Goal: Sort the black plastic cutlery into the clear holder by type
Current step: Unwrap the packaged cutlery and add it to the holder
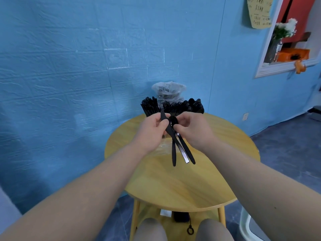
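Both hands are raised over the round yellow wooden table (182,180), working a small bundle of black plastic cutlery pieces (180,148) between them. The left hand (151,131) grips the upper part of the bundle, its thumb pressed across a black plastic knife (164,119) whose blade points up past the knuckles. The right hand (192,129) pinches at the bowl of a black plastic spoon (173,120) with curled fingers — likely teasing it free so each piece can go to its own kind. Three handles hang down and fan apart below the hands, well above the tabletop; a third piece is there, but its head is hidden by the fingers and I cannot tell its type.

The clear plastic holder (163,112) stands at the far edge of the table, mostly hidden behind the hands and the cutlery it carries. Already it holds dense upright rows of black cutlery (173,105), apparently grouped in compartments, so the sorting looks well along. Behind it rises a crumpled clear plastic bag (167,91) with more dark pieces inside — probably the supply. A thin sheet of clear wrapping (161,148) lies on the table under the left wrist.

Holding the bundle near the heads keeps the types readable before each is dropped in.
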